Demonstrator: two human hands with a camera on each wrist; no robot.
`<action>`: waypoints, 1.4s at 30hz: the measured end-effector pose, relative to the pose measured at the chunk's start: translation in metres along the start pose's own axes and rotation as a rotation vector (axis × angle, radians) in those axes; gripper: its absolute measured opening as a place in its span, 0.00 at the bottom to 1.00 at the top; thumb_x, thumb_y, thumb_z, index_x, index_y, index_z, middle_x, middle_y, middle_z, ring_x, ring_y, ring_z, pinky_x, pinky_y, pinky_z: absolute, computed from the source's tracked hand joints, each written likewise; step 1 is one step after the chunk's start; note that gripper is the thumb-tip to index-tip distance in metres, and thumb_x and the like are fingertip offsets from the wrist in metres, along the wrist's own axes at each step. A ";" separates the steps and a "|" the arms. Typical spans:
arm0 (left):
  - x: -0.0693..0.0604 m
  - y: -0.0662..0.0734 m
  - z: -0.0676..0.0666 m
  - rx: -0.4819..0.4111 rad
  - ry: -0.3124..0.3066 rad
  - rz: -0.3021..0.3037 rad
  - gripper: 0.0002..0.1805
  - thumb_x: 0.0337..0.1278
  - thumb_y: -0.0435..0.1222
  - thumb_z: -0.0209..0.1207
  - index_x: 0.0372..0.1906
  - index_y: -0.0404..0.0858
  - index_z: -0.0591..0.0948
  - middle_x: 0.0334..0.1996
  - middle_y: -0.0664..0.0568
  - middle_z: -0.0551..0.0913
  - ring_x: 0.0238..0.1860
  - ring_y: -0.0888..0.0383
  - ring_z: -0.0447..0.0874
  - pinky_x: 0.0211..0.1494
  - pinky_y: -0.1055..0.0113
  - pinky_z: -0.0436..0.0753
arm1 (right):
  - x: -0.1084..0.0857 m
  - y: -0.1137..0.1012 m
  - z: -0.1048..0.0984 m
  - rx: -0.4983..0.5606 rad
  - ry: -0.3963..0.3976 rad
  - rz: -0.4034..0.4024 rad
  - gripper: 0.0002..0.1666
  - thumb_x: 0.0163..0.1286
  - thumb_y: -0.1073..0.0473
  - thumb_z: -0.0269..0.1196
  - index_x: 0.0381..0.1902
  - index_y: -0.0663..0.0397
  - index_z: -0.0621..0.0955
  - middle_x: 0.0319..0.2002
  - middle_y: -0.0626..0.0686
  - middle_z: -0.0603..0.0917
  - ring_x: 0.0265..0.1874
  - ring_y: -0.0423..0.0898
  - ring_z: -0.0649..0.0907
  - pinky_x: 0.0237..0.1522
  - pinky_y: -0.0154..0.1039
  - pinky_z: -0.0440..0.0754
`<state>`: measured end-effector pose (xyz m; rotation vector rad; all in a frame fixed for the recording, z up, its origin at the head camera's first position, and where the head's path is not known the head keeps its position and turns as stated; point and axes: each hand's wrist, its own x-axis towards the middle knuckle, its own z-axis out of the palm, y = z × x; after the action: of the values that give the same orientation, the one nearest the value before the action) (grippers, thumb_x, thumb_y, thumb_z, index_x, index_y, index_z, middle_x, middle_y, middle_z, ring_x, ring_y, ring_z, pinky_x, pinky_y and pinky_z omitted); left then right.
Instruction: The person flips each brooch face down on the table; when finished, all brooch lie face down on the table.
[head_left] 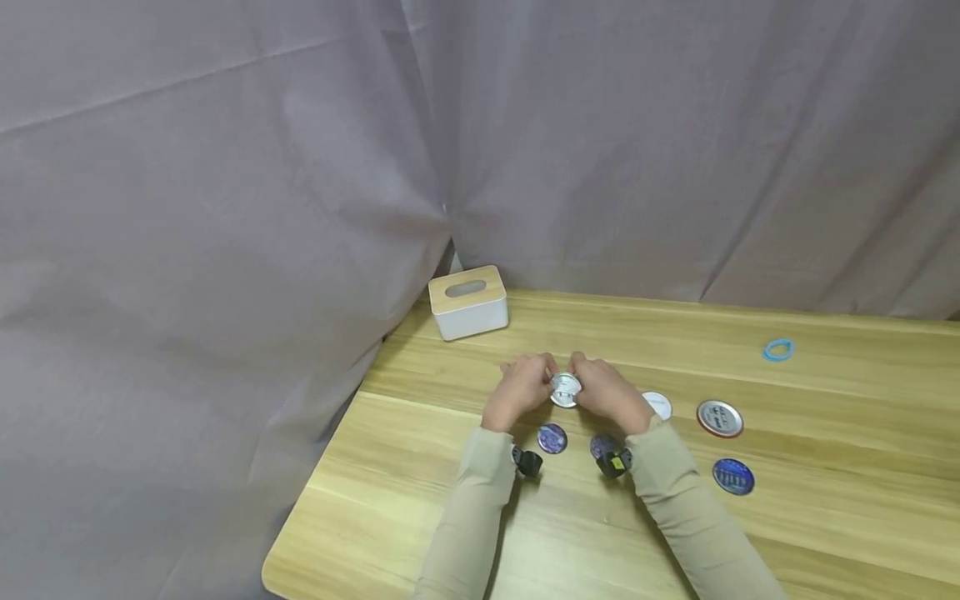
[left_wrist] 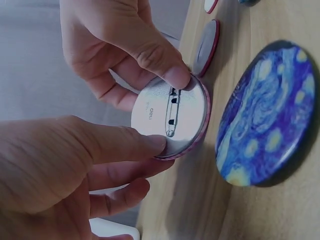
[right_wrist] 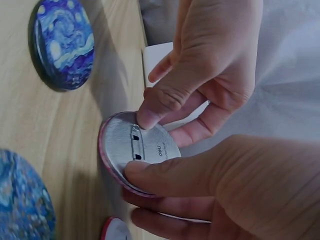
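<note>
Both hands pinch one round badge (head_left: 564, 390) between thumbs and fingers, its silver back with a safety pin facing the cameras. My left hand (head_left: 522, 388) grips the badge's left edge, and my right hand (head_left: 609, 392) grips its right edge. In the left wrist view the left thumb lies on the metal back (left_wrist: 155, 117) near one end of the pin; the right thumb presses near the other end. The right wrist view shows the badge (right_wrist: 120, 145) tilted, its rim reddish. A blue swirl-patterned badge (left_wrist: 270, 115) lies on the table close by.
Badges lie near the hands: a purple-blue one (head_left: 552, 438), another partly under the right wrist (head_left: 602, 447), a white-backed one (head_left: 657, 405), a silver-backed one (head_left: 720, 418) and a blue one (head_left: 733, 477). A blue ring (head_left: 778, 350) and a tissue box (head_left: 469, 303) stand farther back.
</note>
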<state>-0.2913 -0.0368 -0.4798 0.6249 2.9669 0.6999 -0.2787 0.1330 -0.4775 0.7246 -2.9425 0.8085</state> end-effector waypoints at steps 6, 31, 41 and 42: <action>0.005 -0.001 -0.001 0.015 -0.002 -0.018 0.11 0.58 0.30 0.66 0.45 0.39 0.85 0.32 0.55 0.86 0.38 0.58 0.80 0.60 0.38 0.69 | 0.007 -0.001 0.000 -0.093 0.022 0.035 0.14 0.49 0.73 0.68 0.35 0.61 0.78 0.31 0.57 0.79 0.35 0.59 0.76 0.38 0.57 0.74; 0.002 0.000 0.001 0.089 0.003 -0.050 0.05 0.59 0.30 0.63 0.38 0.41 0.87 0.38 0.52 0.87 0.45 0.51 0.84 0.62 0.31 0.67 | 0.004 -0.010 -0.003 -0.142 -0.034 0.066 0.07 0.57 0.71 0.64 0.27 0.56 0.77 0.29 0.55 0.76 0.34 0.56 0.72 0.39 0.54 0.67; -0.016 0.003 -0.010 0.075 0.034 -0.010 0.12 0.64 0.37 0.64 0.49 0.38 0.86 0.40 0.51 0.88 0.45 0.51 0.84 0.51 0.47 0.72 | -0.012 -0.023 -0.017 -0.147 0.001 0.050 0.12 0.62 0.65 0.67 0.44 0.63 0.83 0.40 0.61 0.82 0.41 0.60 0.76 0.44 0.58 0.68; -0.018 0.003 -0.012 0.076 0.038 -0.005 0.12 0.64 0.36 0.64 0.50 0.38 0.86 0.41 0.51 0.88 0.45 0.51 0.84 0.49 0.49 0.71 | -0.013 -0.024 -0.018 -0.145 0.003 0.045 0.14 0.62 0.65 0.67 0.46 0.65 0.83 0.42 0.62 0.83 0.41 0.61 0.77 0.44 0.59 0.68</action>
<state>-0.2751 -0.0462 -0.4689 0.6149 3.0416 0.6086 -0.2583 0.1290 -0.4513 0.6493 -2.9856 0.5893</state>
